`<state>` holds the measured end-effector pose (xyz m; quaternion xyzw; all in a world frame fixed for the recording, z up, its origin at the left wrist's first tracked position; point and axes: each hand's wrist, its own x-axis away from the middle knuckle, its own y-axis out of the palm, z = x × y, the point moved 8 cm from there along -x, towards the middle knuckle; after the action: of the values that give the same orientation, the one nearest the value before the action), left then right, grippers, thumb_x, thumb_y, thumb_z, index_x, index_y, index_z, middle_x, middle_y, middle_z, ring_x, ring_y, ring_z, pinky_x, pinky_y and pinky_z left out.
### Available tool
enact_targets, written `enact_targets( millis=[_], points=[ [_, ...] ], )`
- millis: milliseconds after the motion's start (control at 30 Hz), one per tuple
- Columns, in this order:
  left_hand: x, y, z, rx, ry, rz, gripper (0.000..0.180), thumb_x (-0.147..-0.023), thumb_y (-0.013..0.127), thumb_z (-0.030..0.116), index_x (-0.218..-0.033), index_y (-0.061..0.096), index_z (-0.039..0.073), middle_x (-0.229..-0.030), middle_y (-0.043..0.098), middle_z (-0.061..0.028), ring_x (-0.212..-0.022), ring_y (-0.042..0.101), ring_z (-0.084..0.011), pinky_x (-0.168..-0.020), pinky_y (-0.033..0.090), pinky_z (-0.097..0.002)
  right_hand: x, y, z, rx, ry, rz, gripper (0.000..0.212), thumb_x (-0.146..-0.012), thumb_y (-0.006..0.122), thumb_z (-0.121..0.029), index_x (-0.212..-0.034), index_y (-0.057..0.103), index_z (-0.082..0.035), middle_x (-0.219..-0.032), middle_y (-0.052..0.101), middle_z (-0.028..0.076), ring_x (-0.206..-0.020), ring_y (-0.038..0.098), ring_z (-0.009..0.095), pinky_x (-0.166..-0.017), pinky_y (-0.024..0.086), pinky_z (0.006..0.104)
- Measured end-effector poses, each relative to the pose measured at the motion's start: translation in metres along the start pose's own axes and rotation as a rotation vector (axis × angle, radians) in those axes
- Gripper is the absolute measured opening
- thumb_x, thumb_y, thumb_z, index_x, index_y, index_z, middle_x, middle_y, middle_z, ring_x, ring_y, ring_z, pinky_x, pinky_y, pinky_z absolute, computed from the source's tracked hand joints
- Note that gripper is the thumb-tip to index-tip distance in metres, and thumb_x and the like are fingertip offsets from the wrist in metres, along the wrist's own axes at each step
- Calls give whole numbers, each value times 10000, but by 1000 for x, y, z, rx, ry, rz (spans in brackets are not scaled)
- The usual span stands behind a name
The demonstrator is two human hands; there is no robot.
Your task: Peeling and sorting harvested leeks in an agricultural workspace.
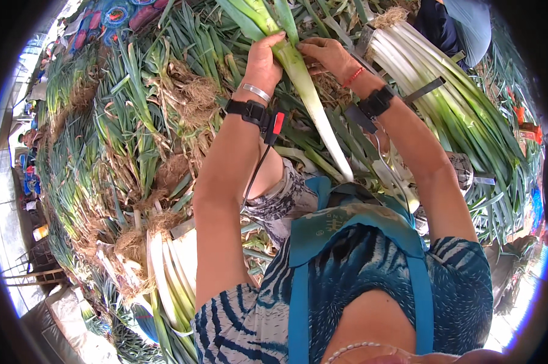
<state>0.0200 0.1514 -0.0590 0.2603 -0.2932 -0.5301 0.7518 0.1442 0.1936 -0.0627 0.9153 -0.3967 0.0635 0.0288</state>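
A single leek [314, 100] slants across in front of me, its white shank pointing down toward my apron and its green leaves running off the top edge. My left hand [263, 65] is wrapped round it where the leaves fan out, thumb along the stalk. From the other side my right hand [330, 59] meets the same part with bent fingers, thumb and fingertips at the leaf base. Its lower fingers are partly hidden behind the palm. The leek's white end hangs free above cut leaves.
To the right, a thick bundle of leeks [435, 88] lies on a stand with metal bars [424, 90]. Leeks with brown roots [189, 91] are heaped across the left. Another leek bundle [165, 273] lies lower left. A person in dark and blue clothing [468, 27] is at upper right.
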Motion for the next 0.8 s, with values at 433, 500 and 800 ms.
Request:
enact_targets(
  millis=[433,500,800],
  points=[
    [-4,-71,28,77,122,243,164,-844,598,167,-937,525,53,-760,549,-113,-620,557,-280,-571,478,-446,56,-61,-3,-658,-175,422,342,-940,533,-332,-1088,565,-25,-861,614,67,-672,599,186,-589,518,331],
    [-3,-97,33,104,143,302,168,-851,602,190,-933,520,69,-742,524,-103,-612,538,-267,-562,464,-433,74,-86,5,-915,-169,370,348,-965,495,-335,-1121,548,-29,-889,600,73,-701,592,195,-618,516,324],
    [23,-156,64,66,202,336,322,-948,482,334,-845,355,58,-739,408,-78,-644,415,-186,-583,410,-316,259,-283,-4,-891,-648,362,365,-1012,332,-287,-1109,513,14,-914,519,91,-720,451,174,-620,395,261]
  ],
)
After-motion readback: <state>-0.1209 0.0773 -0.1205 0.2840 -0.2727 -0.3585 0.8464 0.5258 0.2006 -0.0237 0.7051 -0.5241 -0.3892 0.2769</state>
